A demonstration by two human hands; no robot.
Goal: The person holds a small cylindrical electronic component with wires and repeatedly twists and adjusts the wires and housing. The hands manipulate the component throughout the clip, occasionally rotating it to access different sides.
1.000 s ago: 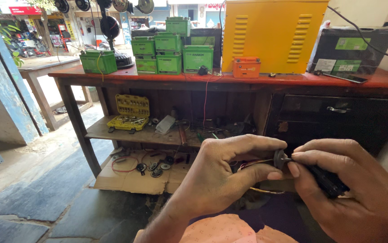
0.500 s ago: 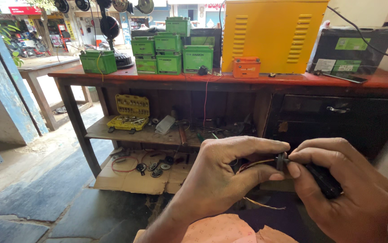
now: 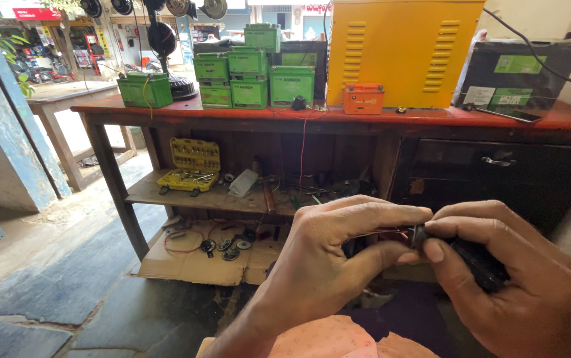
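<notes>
two hands [image 3: 338, 265] pinch one black part [image 3: 477, 262].

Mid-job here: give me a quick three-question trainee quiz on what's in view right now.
1. True or false: the left hand and right hand meet on the small black plastic part with thin wires.
2. What lies on the lower wooden shelf? A) yellow socket tool case B) blue bucket C) white helmet
3. What colour is the large vented metal cabinet on the red-topped wooden workbench?

Key: 1 true; 2 A; 3 yellow.
</notes>
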